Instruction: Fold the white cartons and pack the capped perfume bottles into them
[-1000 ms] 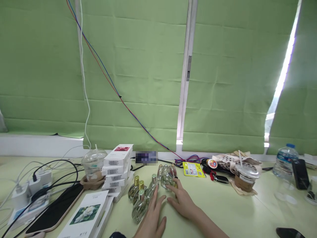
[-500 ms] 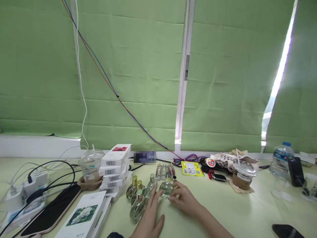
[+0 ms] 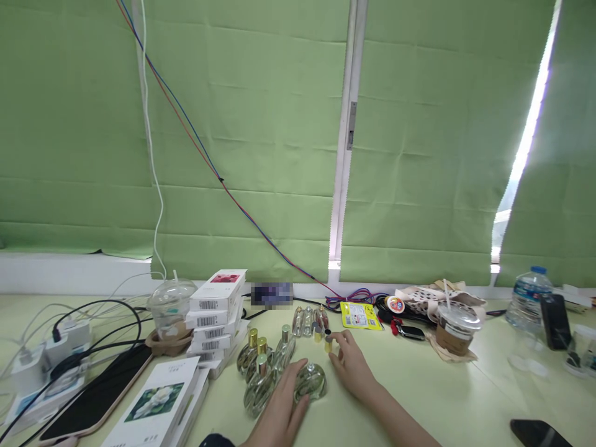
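Note:
My left hand [image 3: 285,400] is curled around the side of a round, clear glass perfume bottle [image 3: 311,382]. No cap sits on that bottle. My right hand [image 3: 352,366] has its fingertips at a small gold cap [image 3: 328,343] with a dark top, standing on the table. A second gold cap [image 3: 317,333] stands just left of it. Several glass bottles with gold or green-tinted caps, one a rounded bottle [image 3: 259,392], stand close to the left of my left hand. Behind the caps are three slim glass bottles, among them a reddish one [image 3: 322,318].
Stacked white boxes [image 3: 216,304] and a flat white box [image 3: 156,403] are at left, beside a phone [image 3: 100,394] and cables. A yellow packet [image 3: 361,315] lies behind. Right are an iced-drink cup [image 3: 456,335], a water bottle [image 3: 531,298] and a black object [image 3: 540,433].
The round bottle has come toward me, into my left hand's grasp. My right hand has left the bottle and is now at the gold cap behind it.

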The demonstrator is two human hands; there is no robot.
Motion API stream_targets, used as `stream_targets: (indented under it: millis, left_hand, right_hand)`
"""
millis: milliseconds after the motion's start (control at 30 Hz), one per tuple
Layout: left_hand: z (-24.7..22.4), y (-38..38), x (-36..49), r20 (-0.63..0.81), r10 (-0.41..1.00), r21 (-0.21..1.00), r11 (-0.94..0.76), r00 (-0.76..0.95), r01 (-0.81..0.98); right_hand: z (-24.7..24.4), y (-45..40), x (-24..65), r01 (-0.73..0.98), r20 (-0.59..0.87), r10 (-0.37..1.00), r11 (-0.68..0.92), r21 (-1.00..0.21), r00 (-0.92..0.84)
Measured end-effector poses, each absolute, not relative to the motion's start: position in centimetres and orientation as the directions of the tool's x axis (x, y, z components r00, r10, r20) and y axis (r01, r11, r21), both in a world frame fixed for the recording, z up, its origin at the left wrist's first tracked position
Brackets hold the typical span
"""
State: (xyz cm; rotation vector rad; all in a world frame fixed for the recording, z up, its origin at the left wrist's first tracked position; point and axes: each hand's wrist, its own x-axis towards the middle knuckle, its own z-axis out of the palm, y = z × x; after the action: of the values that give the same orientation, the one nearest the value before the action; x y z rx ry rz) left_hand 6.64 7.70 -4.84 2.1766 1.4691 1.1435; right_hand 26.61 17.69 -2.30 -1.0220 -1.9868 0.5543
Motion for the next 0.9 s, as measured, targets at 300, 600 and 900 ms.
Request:
stream_targets:
  millis: [300, 600, 900]
  left_hand:
    - [-5.3, 7.76, 6.24, 0.41, 0.896, 0.621, -0.413, 0.173, 0.666]
    - [-4.85, 7.73, 6.46, 0.404, 0.899, 0.645, -0.411, 0.169, 0.644]
    - [-4.47, 7.35, 6.36, 0.388, 0.906, 0.66, -0.401, 0.169, 0.635]
  right_hand:
    - [-3.05, 17.83, 25.91, 0.521, 0.437, 0.828, 0.561, -0.644, -0.353]
    - [-3.16, 18.08, 26.07, 0.549, 0.411, 0.846, 0.533, -0.644, -0.339]
    - [-3.09, 18.65, 25.95, 0.609, 0.342, 0.875, 0.484, -0.628, -0.342]
